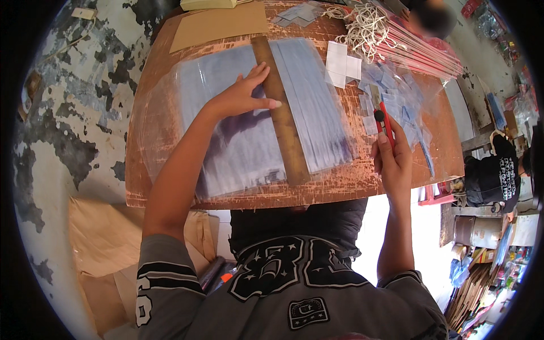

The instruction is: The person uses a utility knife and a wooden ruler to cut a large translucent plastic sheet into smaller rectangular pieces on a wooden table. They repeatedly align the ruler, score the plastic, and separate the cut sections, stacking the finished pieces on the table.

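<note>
A stack of clear bluish plastic sheets [226, 150] lies on the worn red-brown table [334, 190]. Across it runs a long brownish ruler [289, 136], tilted slightly from upright. My left hand [249, 93] presses on the ruler with its fingers spread, the thumb at its near side and the fingertips farther up. To the right of the stack, my right hand [395, 156] grips a red utility knife [387, 126] with a black slider knob, its blade end pointing away from me. The knife is apart from the ruler and the sheets.
Small plastic offcuts [405, 107] are scattered right of the stack, beside white paper pieces [336, 63]. Behind them lies a bundle of white cords [368, 28] with red-striped lengths. A brown cardboard sheet [218, 27] is at the far left. Another person [498, 173] is off to the right.
</note>
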Demonstrator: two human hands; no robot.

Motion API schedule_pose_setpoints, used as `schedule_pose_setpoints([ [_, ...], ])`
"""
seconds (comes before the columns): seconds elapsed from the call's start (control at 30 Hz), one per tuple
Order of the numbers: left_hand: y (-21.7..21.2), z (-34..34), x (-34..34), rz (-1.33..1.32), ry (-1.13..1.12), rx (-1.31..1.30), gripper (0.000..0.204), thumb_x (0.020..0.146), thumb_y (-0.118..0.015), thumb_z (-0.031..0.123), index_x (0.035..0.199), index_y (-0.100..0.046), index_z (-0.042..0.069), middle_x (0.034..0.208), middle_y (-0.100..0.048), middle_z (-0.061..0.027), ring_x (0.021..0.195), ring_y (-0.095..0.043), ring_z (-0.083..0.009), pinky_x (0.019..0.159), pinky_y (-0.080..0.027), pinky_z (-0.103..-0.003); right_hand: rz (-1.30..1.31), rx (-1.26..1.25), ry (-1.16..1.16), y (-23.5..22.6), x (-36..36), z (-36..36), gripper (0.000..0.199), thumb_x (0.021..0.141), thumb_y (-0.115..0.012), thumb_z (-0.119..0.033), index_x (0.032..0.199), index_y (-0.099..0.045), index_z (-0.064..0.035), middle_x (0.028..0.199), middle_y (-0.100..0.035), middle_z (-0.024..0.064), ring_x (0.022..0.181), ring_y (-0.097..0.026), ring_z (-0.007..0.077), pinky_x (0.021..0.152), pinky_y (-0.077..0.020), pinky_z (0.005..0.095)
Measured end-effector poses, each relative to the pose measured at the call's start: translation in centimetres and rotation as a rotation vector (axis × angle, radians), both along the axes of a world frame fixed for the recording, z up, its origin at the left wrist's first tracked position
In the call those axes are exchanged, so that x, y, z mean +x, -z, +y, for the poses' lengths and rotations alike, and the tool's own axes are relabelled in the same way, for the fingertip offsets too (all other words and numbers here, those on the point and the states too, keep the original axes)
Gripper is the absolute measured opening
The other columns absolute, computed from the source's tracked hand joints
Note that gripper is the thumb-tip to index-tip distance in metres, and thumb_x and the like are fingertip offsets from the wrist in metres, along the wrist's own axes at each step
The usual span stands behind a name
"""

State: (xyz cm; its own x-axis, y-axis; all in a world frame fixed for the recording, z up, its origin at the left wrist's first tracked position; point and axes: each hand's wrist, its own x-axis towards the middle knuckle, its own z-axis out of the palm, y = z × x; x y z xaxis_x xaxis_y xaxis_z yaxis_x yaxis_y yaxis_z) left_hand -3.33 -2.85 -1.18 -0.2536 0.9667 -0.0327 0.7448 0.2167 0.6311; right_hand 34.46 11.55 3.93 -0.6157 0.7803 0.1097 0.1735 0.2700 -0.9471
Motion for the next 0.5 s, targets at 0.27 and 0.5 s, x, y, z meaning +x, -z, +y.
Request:
schedule_pose_setpoints([
  [0.27,0.1,-0.4,0.7,0.186,-0.145,0.094,0.093,0.104,-0.061,0.058,0.168,-0.028,-0.001,0.174,-0.026,-0.0265,0.165,-0.019,-0.0379,0.133,-0.011,-0.056,0.051,0.021,0.125,5.0,1.8,3.3,0.044,0.114,-0.056,-0.021,0.155,-0.054,-0.003,0.083,-0.055,-0.0041,0.069,-0.047,0.004,0.061,-0.0387,0.0214],
  [0.5,1.2,-0.1,2.4,0.41,-0.132,0.034,0.09,0.107,-0.056,0.059,0.167,-0.029,-0.001,0.176,-0.023,-0.0254,0.165,-0.017,-0.0378,0.133,-0.01,-0.057,0.078,0.05,0.189,6.8,1.8,3.7,0.044,0.115,-0.055,-0.019,0.156,-0.054,-0.0039,0.09,-0.057,-0.0031,0.077,-0.047,0.0049,0.067,-0.0407,0.0217],
])
